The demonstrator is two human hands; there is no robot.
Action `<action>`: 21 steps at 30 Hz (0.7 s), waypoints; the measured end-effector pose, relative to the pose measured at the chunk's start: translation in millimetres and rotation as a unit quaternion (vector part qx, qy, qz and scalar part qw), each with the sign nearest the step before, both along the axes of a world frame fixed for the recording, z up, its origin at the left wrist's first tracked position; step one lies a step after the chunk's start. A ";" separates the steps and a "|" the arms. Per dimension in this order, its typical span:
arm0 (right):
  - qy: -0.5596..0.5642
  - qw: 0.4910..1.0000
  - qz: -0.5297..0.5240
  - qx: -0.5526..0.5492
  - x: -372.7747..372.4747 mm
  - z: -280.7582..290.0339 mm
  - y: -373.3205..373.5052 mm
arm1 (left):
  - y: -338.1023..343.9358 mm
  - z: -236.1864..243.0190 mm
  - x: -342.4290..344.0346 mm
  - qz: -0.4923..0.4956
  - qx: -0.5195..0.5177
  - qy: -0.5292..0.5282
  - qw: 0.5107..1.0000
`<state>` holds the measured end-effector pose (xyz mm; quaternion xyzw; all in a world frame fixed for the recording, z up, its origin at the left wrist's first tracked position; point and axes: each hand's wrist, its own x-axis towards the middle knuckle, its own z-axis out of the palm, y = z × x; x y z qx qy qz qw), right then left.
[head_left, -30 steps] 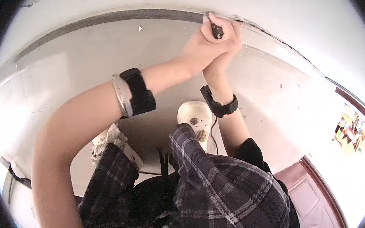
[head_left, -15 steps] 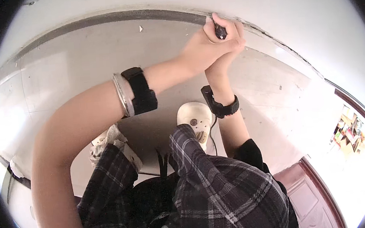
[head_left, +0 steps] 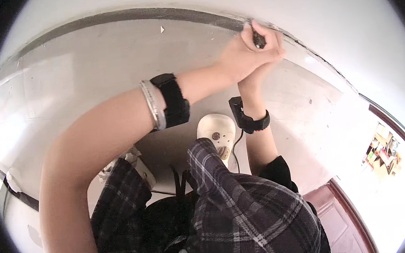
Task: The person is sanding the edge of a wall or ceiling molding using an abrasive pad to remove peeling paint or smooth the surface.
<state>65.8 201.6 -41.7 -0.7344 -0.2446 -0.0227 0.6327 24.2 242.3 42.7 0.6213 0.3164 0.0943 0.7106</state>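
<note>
Both hands are clasped together at the foot of the white wall, up and right of centre. My left hand (head_left: 241, 58) is closed around a dark, thick object like a tool handle (head_left: 259, 39), whose rounded end shows between thumb and fingers. Its other end is hidden, so I cannot tell its kind. My right hand (head_left: 254, 76) comes up from below and presses against the left; its fingers are mostly covered, but they appear wrapped round the same object. Close to the hands run the dark skirting strip (head_left: 165, 14) and a cracked seam (head_left: 318, 61) along the wall's base.
Below the hands is the grey tiled floor (head_left: 97, 63), with a small white chip (head_left: 162, 29) on it. My cream clog (head_left: 216, 128) stands near the middle. A reddish door (head_left: 335, 216) is at lower right; beyond it lies a pile of boxes (head_left: 383, 150).
My two clasped hands have shifted to the right and slightly nearer along the wall's base, with the dark object still in them. My left forearm has swung right as well.
</note>
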 end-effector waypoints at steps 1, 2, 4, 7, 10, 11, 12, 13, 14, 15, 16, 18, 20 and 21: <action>0.048 0.996 -0.028 0.063 9.2 0.3 -9.8 | -6.1 5.4 5.8 0.002 0.009 0.007 1.000; 0.051 0.996 -0.028 0.064 8.9 -0.1 -10.6 | -8.8 5.0 6.8 0.006 0.024 0.025 0.999; -0.036 0.999 -0.037 0.005 2.2 10.0 3.0 | 3.5 -36.2 8.2 -0.007 -0.029 -0.051 0.998; -0.053 0.996 -0.018 -0.071 -8.4 11.6 12.0 | 29.7 -53.8 -16.3 -0.064 -0.066 -0.056 0.994; -0.105 0.992 0.014 -0.065 -6.2 15.2 14.3 | 21.2 -30.0 -15.2 -0.045 -0.125 -0.084 0.988; -0.101 0.993 0.017 -0.060 -6.3 10.8 12.4 | 20.1 -23.0 -13.7 0.014 -0.193 -0.164 0.967; -0.058 0.998 -0.003 -0.026 -1.2 6.6 4.0 | 22.5 -18.2 -5.0 -0.046 -0.166 -0.059 0.983; -0.015 1.000 -0.022 0.008 2.9 1.1 -1.8 | 18.0 -25.2 2.8 -0.044 -0.165 -0.058 0.984; -0.011 0.998 -0.052 -0.040 -0.7 21.3 -2.7 | 8.0 -40.6 10.7 -0.045 -0.108 -0.075 0.990; -0.011 0.998 -0.053 -0.041 -0.7 22.6 -3.5 | -1.7 -54.8 15.4 -0.048 -0.050 -0.089 0.994; -0.002 0.999 -0.046 -0.028 -0.5 22.2 -3.3 | -5.7 -64.0 17.0 -0.031 -0.067 -0.121 0.990; 0.017 0.998 -0.041 -0.035 -1.2 19.6 0.2 | 8.9 -40.5 1.5 -0.046 -0.069 -0.089 0.993; -0.017 1.000 0.001 -0.006 -15.8 11.6 19.6 | 32.1 -34.8 -23.7 -0.042 -0.059 -0.048 0.996; -0.059 0.997 0.038 0.018 -16.8 12.7 22.7 | 32.7 -34.1 -23.9 -0.042 -0.060 -0.049 0.996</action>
